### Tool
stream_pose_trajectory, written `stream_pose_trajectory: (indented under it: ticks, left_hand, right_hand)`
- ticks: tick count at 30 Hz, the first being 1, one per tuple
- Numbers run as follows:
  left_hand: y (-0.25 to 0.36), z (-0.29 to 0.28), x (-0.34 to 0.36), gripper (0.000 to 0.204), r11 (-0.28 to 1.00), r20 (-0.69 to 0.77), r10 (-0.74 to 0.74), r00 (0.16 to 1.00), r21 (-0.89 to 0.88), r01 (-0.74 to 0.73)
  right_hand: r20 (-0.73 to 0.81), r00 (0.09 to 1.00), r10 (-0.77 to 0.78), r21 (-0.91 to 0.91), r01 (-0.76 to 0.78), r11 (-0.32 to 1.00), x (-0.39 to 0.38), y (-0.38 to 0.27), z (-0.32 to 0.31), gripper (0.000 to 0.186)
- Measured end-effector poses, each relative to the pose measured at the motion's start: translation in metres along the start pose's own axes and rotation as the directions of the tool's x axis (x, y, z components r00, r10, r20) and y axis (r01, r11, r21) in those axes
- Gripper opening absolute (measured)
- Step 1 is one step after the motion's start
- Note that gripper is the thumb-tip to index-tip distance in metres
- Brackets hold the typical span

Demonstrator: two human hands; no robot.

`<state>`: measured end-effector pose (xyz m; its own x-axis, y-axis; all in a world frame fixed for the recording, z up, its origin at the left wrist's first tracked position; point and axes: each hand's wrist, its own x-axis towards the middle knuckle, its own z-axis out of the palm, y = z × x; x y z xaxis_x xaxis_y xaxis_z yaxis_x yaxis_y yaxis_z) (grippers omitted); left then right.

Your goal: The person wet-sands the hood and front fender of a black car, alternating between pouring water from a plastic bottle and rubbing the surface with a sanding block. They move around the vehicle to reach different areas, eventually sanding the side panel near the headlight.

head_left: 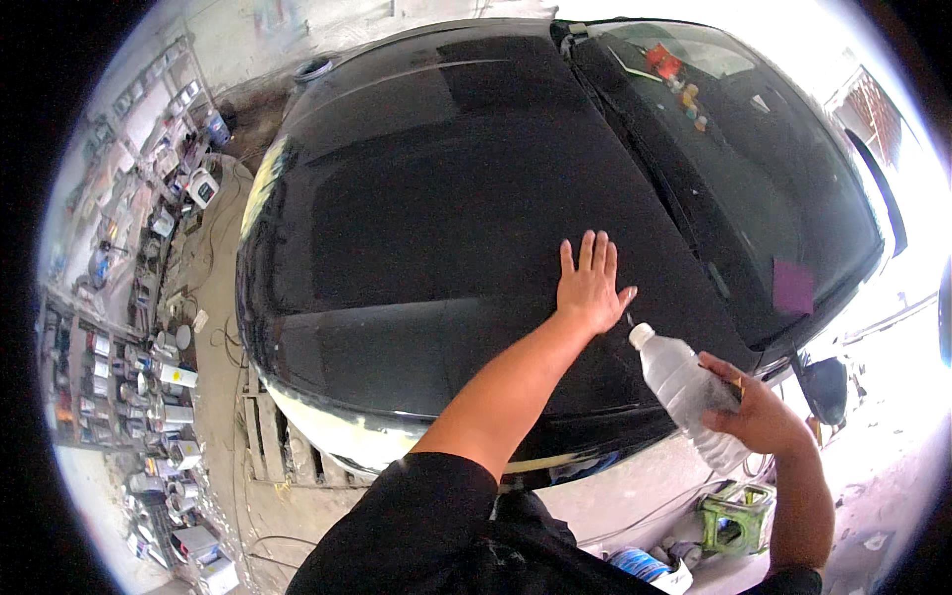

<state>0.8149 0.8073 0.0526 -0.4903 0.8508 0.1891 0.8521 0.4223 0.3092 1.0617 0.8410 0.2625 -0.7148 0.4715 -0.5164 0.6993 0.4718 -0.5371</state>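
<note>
My left hand (pixel 592 285) lies with its fingers spread on the black car hood (pixel 426 218), toward the windshield side. In my right hand (pixel 759 412) is a clear plastic bottle (pixel 679 382), tilted so that its white cap (pixel 642 335) points at the hood near my left thumb. A thin streak shows just above the cap, perhaps liquid. The fingers of my right hand wrap around the bottle's lower half. Part of the bottle's base is hidden by that hand.
The windshield (pixel 734 149) is at the right, with a purple square (pixel 793 287) near its lower corner. A side mirror (pixel 822 389) juts out by my right arm. Cans and containers (pixel 174 416) crowd the left. A green stool (pixel 739 518) stands below, near cables.
</note>
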Motion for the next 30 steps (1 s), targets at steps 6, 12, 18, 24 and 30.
stream_pose_trajectory:
  ticks: [6,12,18,24,30]
  left_hand:
    - [-0.072,-0.047,-0.011,0.085,0.961,-0.037,-0.274,0.961,0.032,0.275]
    - [-0.337,-0.071,-0.123,0.078,0.771,-0.155,-0.618,0.770,0.073,0.633]
    - [-0.386,-0.040,-0.171,0.073,0.708,-0.351,-0.607,0.713,0.169,0.686]
    - [-0.102,-0.062,-0.008,0.073,0.968,0.235,0.248,0.940,-0.103,-0.229]
    - [0.056,0.019,0.115,0.082,0.874,0.214,0.480,0.851,-0.034,-0.485]
  right_hand:
    - [0.062,0.998,0.012,-0.270,0.006,0.963,0.016,-0.022,-0.019,0.083]
    - [0.148,0.980,-0.132,-0.201,0.161,0.966,0.046,-0.058,0.020,0.080]
    - [0.181,0.983,-0.028,-0.159,0.057,0.986,0.061,-0.089,0.024,0.077]
    - [0.032,0.999,0.004,-0.227,0.003,0.974,0.051,-0.025,-0.020,0.077]
    - [-0.113,0.993,-0.024,-0.266,-0.007,0.964,0.041,0.022,-0.068,0.075]
